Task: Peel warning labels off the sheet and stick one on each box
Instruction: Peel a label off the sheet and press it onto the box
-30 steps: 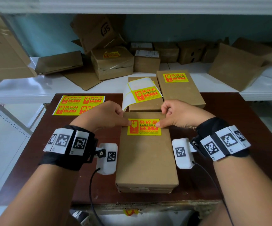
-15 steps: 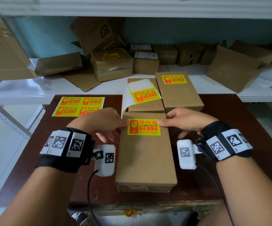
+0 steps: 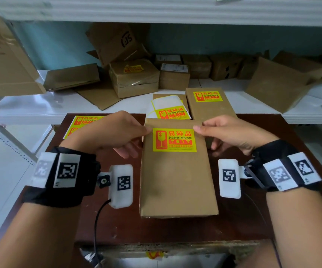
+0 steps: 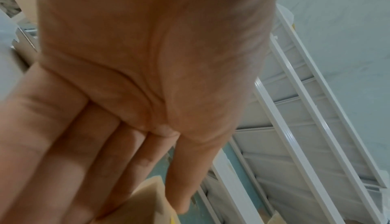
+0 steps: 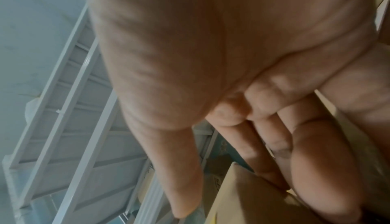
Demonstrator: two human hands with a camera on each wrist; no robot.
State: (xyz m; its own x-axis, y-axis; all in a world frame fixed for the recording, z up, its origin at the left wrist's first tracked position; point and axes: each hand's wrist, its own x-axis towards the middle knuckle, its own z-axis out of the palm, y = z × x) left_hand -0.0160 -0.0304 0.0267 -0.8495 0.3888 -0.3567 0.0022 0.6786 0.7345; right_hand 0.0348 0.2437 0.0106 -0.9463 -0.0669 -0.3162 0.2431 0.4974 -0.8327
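Note:
A long cardboard box (image 3: 177,175) lies lengthwise in the middle of the brown table (image 3: 233,225). A yellow and red warning label (image 3: 174,139) is stuck flat near its far end. My left hand (image 3: 139,141) holds the box's far left edge, thumb on top and fingers below. My right hand (image 3: 206,139) holds the far right edge the same way, thumb at the label's corner. In the left wrist view a box corner (image 4: 156,199) sits between thumb and fingers. The right wrist view shows the box (image 5: 242,194) likewise. A partly peeled label sheet (image 3: 170,111) curls behind the box.
A second labelled box (image 3: 210,109) stands at the back right of the table. Another sheet of yellow labels (image 3: 79,122) lies at the far left, half hidden by my left hand. Several cardboard boxes (image 3: 135,78) crowd the white shelf behind.
Both hands stopped pressing the label's top corners and spread out to the box's sides, thumbs on top. The box's far end has come up and now hides the box behind it.

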